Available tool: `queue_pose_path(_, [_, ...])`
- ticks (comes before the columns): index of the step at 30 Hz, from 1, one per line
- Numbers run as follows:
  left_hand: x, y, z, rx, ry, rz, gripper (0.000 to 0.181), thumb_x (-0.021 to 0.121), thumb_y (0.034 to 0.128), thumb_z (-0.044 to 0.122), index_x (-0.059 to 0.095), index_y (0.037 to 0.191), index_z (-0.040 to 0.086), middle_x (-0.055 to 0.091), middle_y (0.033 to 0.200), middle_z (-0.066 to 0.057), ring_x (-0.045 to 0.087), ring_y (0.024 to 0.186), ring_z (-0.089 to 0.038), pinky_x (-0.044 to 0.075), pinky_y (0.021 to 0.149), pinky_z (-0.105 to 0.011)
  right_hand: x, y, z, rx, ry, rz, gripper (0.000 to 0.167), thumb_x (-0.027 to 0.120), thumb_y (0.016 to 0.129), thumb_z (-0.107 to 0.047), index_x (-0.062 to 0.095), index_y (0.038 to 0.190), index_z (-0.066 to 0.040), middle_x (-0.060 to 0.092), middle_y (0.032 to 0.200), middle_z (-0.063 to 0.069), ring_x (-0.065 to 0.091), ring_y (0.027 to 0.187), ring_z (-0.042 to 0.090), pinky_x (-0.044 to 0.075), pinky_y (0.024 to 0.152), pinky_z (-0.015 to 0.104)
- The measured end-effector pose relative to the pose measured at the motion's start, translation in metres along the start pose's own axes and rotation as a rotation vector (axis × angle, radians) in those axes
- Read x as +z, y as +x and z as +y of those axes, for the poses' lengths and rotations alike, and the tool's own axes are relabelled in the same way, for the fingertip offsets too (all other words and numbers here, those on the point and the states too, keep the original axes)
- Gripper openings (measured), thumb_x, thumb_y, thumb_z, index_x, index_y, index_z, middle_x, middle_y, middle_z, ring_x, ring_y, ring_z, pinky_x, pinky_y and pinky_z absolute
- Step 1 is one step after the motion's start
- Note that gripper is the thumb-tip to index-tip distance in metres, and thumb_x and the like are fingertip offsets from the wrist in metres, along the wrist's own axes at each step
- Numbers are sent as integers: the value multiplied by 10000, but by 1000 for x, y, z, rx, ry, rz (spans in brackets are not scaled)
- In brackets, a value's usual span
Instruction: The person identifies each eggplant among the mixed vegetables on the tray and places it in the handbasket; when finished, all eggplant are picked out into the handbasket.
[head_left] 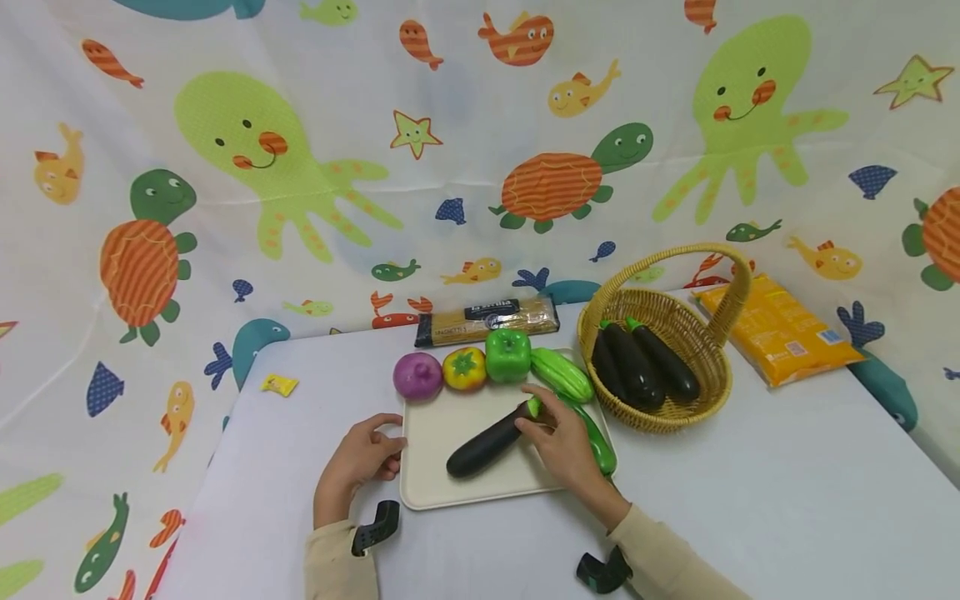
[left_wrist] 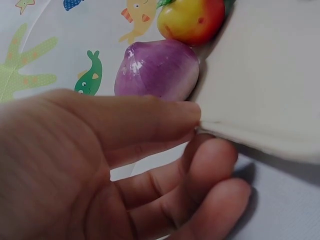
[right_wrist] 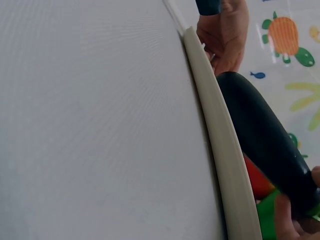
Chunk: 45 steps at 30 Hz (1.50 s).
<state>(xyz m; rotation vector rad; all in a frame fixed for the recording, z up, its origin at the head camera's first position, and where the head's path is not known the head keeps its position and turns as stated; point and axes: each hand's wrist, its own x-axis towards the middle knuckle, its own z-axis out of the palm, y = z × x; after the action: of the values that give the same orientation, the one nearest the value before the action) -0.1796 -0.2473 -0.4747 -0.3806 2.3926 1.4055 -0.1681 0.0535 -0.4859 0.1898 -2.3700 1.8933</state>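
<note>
My right hand [head_left: 566, 446] holds a dark eggplant [head_left: 483, 450] near its green stem end, thumb on one side and fingers on the other. The eggplant lies slantwise over the cream tray [head_left: 429, 429]; whether it touches the tray is hard to tell. At the tray's left edge, my left hand [head_left: 365, 454] pinches the rim, as the left wrist view shows. A purple onion [head_left: 417, 376], a yellow-red fruit [head_left: 464, 368] and a green bell pepper [head_left: 508, 356] line the far side. A cucumber [head_left: 562, 375] and a long green vegetable [head_left: 597, 437], partly hidden, lie along the right side.
Right of the tray stands a wicker basket [head_left: 720, 379] with a tall handle, holding three eggplants [head_left: 637, 367]. Behind the tray lies a spaghetti pack [head_left: 487, 322]. An orange bag [head_left: 780, 329] is at the far right, a small yellow packet [head_left: 280, 384] at the left.
</note>
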Motion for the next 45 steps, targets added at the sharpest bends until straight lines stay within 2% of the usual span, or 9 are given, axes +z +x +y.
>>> queue_pose_path(5, [1, 1, 0, 6, 5, -6, 395, 650, 975, 60, 575, 1361, 27, 606, 776, -101, 561, 577, -151, 534, 553, -268, -9, 3, -8, 87, 88, 1, 558, 751, 907, -6, 555, 1424, -73, 682, 966, 151, 654, 947, 227, 523, 760, 246])
queue_pose_path(9, [2, 1, 1, 13, 8, -6, 391, 647, 974, 58, 579, 1358, 25, 606, 777, -104, 565, 582, -153, 535, 556, -266, -30, 6, -25, 128, 121, -44, 541, 728, 937, -38, 555, 1444, -112, 632, 1267, 201, 638, 1089, 287, 531, 808, 247])
queue_pose_path(12, [2, 1, 1, 12, 14, 0, 390, 647, 974, 54, 583, 1357, 26, 607, 773, -105, 567, 581, -154, 533, 553, -264, -56, 7, -44, 97, 92, -87, 541, 700, 965, -61, 533, 1475, -129, 537, 1428, 203, 616, 1165, 308, 542, 873, 258])
queue_pose_path(16, [-1, 0, 0, 9, 17, 0, 396, 647, 976, 60, 576, 1365, 26, 613, 777, -106, 568, 579, -152, 535, 554, -269, -106, 16, -67, 12, 60, -145, 507, 664, 988, -61, 514, 1472, -74, 596, 1306, 240, 659, 1050, 262, 581, 831, 291])
queue_pose_path(24, [-4, -2, -1, 4, 2, 18, 405, 648, 978, 52, 566, 1374, 25, 619, 801, -110, 567, 579, -150, 541, 546, -276, -206, 98, -84, 97, -161, -313, 517, 616, 1026, -117, 460, 1518, -78, 459, 1449, 232, 649, 923, 136, 585, 778, 264])
queue_pose_path(27, [-2, -2, -1, 5, -6, 13, 404, 648, 977, 53, 566, 1372, 20, 620, 796, -109, 564, 571, -147, 543, 541, -274, -225, 130, -81, 158, -320, -397, 551, 580, 1038, -99, 384, 1546, -17, 410, 1481, 333, 660, 1030, 252, 597, 820, 339])
queue_pose_path(34, [6, 1, 2, 13, -11, 10, 395, 655, 972, 51, 581, 1359, 24, 622, 773, -101, 558, 554, -138, 542, 534, -269, -235, 166, -76, 275, -472, -588, 534, 506, 1044, -43, 326, 1539, 46, 293, 1521, 420, 482, 1295, 540, 539, 945, 552])
queue_pose_path(40, [6, 3, 2, 13, 7, 7, 400, 656, 971, 56, 581, 1364, 32, 624, 772, -100, 560, 554, -136, 536, 535, -261, -232, 185, -57, 327, -459, -676, 511, 501, 1023, 0, 355, 1509, 59, 283, 1496, 463, 501, 1275, 520, 574, 865, 460])
queue_pose_path(45, [4, 2, 0, 3, 13, 13, 407, 657, 971, 55, 574, 1369, 35, 625, 769, -96, 560, 555, -140, 537, 536, -264, -224, 194, -39, 362, -431, -740, 506, 532, 1013, -21, 393, 1496, 42, 386, 1448, 405, 593, 1082, 335, 568, 827, 425])
